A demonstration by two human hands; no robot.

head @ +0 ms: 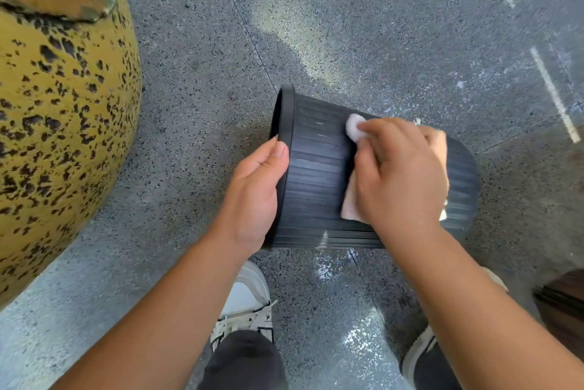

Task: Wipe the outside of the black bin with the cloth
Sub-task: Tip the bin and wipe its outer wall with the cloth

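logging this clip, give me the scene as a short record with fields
bin: black bin, ribbed, held off the floor on its side, open end pointing left
left hand: left hand grips the rim, thumb outside
right hand: right hand presses the cloth flat on the bin's side
cloth: pale cloth, between palm and ribs, edges showing around the hand
floor: speckled grey floor
nearby: yellow spotted pot to the left, apart from the bin
feet: shoes below the bin
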